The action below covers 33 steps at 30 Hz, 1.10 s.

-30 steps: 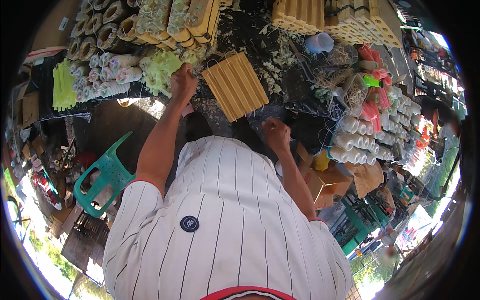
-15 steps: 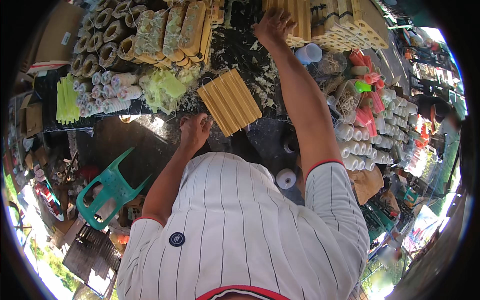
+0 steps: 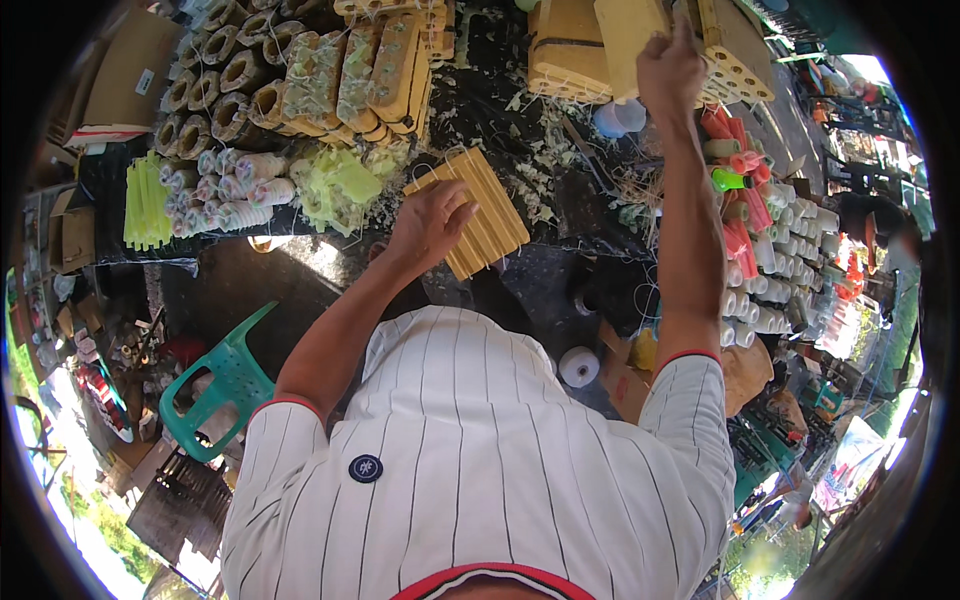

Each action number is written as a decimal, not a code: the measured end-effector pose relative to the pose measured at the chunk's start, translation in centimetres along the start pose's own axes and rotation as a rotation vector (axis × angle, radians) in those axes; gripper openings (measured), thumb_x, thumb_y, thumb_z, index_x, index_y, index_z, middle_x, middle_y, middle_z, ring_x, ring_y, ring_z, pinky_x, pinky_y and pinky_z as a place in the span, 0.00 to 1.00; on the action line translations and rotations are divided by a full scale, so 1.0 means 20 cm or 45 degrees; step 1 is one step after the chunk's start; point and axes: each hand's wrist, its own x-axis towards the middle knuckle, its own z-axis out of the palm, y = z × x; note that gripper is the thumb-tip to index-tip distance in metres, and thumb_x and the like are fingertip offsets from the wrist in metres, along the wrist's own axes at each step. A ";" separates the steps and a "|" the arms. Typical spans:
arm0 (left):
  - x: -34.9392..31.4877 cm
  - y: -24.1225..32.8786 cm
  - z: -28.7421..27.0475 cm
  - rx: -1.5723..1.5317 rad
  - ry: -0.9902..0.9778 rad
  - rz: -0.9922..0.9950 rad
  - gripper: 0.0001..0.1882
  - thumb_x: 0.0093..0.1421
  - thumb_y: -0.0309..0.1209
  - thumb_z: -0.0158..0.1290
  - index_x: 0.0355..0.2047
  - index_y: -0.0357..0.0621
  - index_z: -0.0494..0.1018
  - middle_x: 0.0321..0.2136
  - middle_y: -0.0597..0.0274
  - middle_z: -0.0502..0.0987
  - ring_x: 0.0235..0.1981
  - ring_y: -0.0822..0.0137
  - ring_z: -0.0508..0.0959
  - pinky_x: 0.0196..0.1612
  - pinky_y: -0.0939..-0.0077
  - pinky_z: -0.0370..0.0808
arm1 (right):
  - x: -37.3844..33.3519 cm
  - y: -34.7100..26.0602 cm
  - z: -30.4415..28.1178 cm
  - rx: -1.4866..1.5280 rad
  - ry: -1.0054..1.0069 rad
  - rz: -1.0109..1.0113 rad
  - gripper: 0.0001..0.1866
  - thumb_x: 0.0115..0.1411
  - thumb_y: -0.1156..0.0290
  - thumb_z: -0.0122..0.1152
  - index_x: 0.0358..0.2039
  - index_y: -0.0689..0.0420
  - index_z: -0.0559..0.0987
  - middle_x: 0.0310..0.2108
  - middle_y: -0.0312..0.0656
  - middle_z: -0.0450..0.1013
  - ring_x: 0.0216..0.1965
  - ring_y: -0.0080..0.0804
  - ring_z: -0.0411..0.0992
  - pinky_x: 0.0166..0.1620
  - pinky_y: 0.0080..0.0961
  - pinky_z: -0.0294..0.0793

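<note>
"Block (image 3: 495,212) on the worktop's (image 3: 592,200) near edge: finished?"
"Can't tell; far-right blocks (image 3: 622,45) stand grouped, this one's apart. Left hand (image 3: 433,222) curls over it, right hand (image 3: 672,72) is at those; whether either grip's clamped, I can't say."

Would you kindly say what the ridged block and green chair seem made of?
Ridged block: perhaps wood or cardboard, dull tan; straight ridges and even colour fit either. Green chair: probably moulded plastic, smooth, from its uniform colour and curved frame.
</note>
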 end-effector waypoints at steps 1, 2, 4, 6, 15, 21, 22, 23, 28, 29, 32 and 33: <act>0.05 0.07 0.01 -0.070 0.044 0.002 0.23 0.64 0.34 0.66 0.55 0.34 0.76 0.39 0.47 0.83 0.37 0.58 0.84 0.37 0.66 0.81 | -0.09 -0.05 -0.16 0.093 0.024 0.046 0.28 0.65 0.72 0.62 0.65 0.61 0.73 0.42 0.56 0.84 0.43 0.45 0.84 0.47 0.39 0.83; 0.08 0.11 0.05 -0.143 0.097 -0.011 0.26 0.64 0.35 0.67 0.57 0.33 0.76 0.42 0.44 0.83 0.40 0.56 0.84 0.39 0.66 0.81 | -0.18 -0.10 -0.29 0.319 -0.035 0.126 0.25 0.67 0.72 0.61 0.64 0.63 0.74 0.44 0.54 0.84 0.45 0.41 0.84 0.47 0.36 0.83; 0.16 0.20 0.18 -0.620 0.118 -0.063 0.27 0.65 0.37 0.66 0.59 0.35 0.75 0.42 0.51 0.84 0.41 0.60 0.84 0.45 0.68 0.81 | -0.35 0.01 -0.44 0.997 -0.072 0.300 0.23 0.69 0.75 0.59 0.63 0.69 0.73 0.51 0.54 0.81 0.49 0.36 0.82 0.50 0.33 0.82; 0.18 0.28 0.26 -1.060 0.119 -0.136 0.28 0.64 0.36 0.67 0.59 0.32 0.74 0.43 0.51 0.84 0.42 0.61 0.84 0.48 0.69 0.81 | -0.60 0.14 -0.48 1.745 -0.176 0.582 0.23 0.70 0.78 0.58 0.63 0.72 0.71 0.56 0.53 0.78 0.52 0.37 0.80 0.54 0.33 0.81; -0.34 -0.13 0.33 -0.638 -0.106 -0.673 0.21 0.56 0.27 0.69 0.46 0.26 0.77 0.34 0.49 0.85 0.33 0.62 0.86 0.38 0.66 0.82 | -1.52 0.08 -0.17 1.489 -1.208 0.916 0.25 0.69 0.71 0.64 0.63 0.70 0.74 0.52 0.46 0.80 0.52 0.33 0.78 0.57 0.29 0.75; -0.30 -0.17 0.23 -0.112 0.051 -0.719 0.20 0.52 0.30 0.71 0.39 0.28 0.77 0.27 0.48 0.83 0.28 0.59 0.85 0.34 0.62 0.80 | -1.62 -0.08 0.16 0.766 -1.190 0.781 0.19 0.63 0.65 0.71 0.48 0.67 0.83 0.39 0.49 0.81 0.40 0.34 0.78 0.44 0.33 0.75; -0.29 -0.28 0.26 -0.037 0.073 -0.718 0.20 0.52 0.32 0.71 0.38 0.29 0.77 0.27 0.47 0.83 0.28 0.57 0.85 0.34 0.61 0.79 | -1.57 -0.16 0.16 0.728 -1.177 0.727 0.18 0.63 0.65 0.71 0.46 0.66 0.84 0.37 0.51 0.81 0.39 0.37 0.78 0.43 0.34 0.75; -0.29 -0.33 0.26 0.035 0.082 -0.709 0.20 0.52 0.33 0.71 0.37 0.30 0.76 0.26 0.47 0.82 0.28 0.56 0.85 0.33 0.60 0.78 | -1.55 -0.21 0.16 0.682 -1.152 0.681 0.17 0.62 0.66 0.71 0.44 0.66 0.84 0.36 0.52 0.81 0.38 0.39 0.79 0.43 0.36 0.75; -0.27 -0.42 0.25 -0.026 0.091 -0.776 0.20 0.52 0.34 0.70 0.35 0.30 0.76 0.26 0.46 0.82 0.30 0.53 0.85 0.36 0.58 0.79 | -1.52 -0.27 0.22 0.554 -1.094 0.473 0.15 0.62 0.66 0.70 0.42 0.66 0.85 0.27 0.54 0.77 0.31 0.47 0.77 0.39 0.42 0.74; -0.26 -0.42 0.25 -0.019 0.098 -0.757 0.20 0.52 0.34 0.70 0.35 0.30 0.76 0.26 0.45 0.82 0.30 0.52 0.85 0.36 0.58 0.79 | -1.52 -0.26 0.23 0.519 -1.058 0.421 0.15 0.62 0.67 0.70 0.41 0.66 0.85 0.25 0.54 0.76 0.30 0.48 0.77 0.38 0.43 0.74; -0.26 -0.42 0.25 -0.015 0.113 -0.781 0.20 0.51 0.34 0.70 0.35 0.31 0.76 0.27 0.45 0.82 0.30 0.51 0.85 0.37 0.57 0.79 | -1.51 -0.27 0.24 0.578 -1.079 0.416 0.16 0.62 0.65 0.70 0.41 0.67 0.85 0.27 0.57 0.75 0.32 0.51 0.76 0.39 0.45 0.73; -0.26 -0.42 0.26 -0.001 0.116 -0.794 0.20 0.51 0.34 0.70 0.36 0.31 0.76 0.28 0.44 0.82 0.31 0.50 0.85 0.37 0.56 0.79 | -1.51 -0.27 0.24 0.564 -1.094 0.402 0.16 0.62 0.65 0.70 0.41 0.67 0.85 0.28 0.58 0.75 0.33 0.52 0.76 0.40 0.45 0.73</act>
